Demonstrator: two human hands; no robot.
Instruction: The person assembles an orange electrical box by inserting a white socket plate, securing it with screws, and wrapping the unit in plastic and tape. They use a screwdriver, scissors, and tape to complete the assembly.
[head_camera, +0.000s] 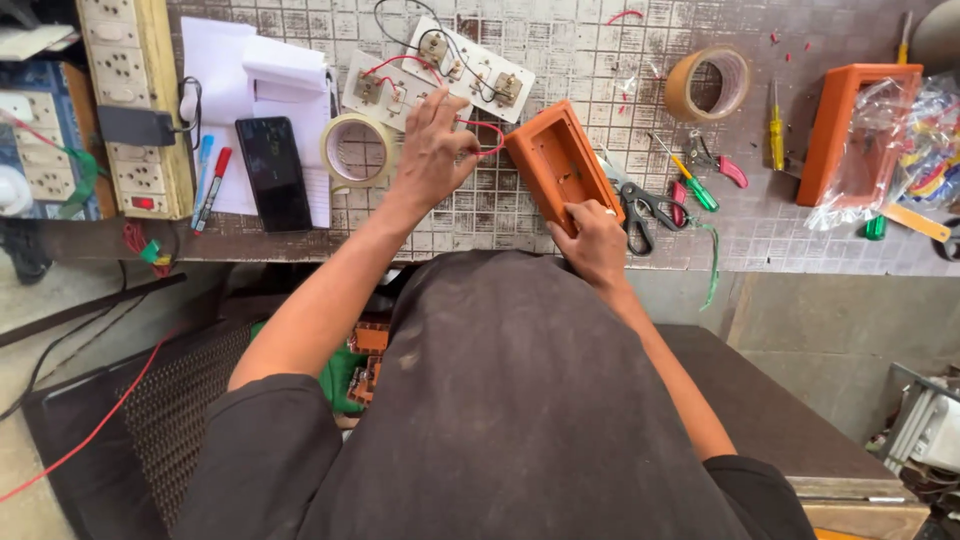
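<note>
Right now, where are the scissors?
In the head view, the black-handled scissors lie on the workbench, just right of the right hand and orange box, beside the green screwdriver.

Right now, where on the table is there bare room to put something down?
The widest bare patch of the checked table top lies between the white switch plates with wires and the brown tape roll. A smaller one sits below that roll, left of the yellow screwdriver. It is crowded around the orange plastic box near both hands.
</note>
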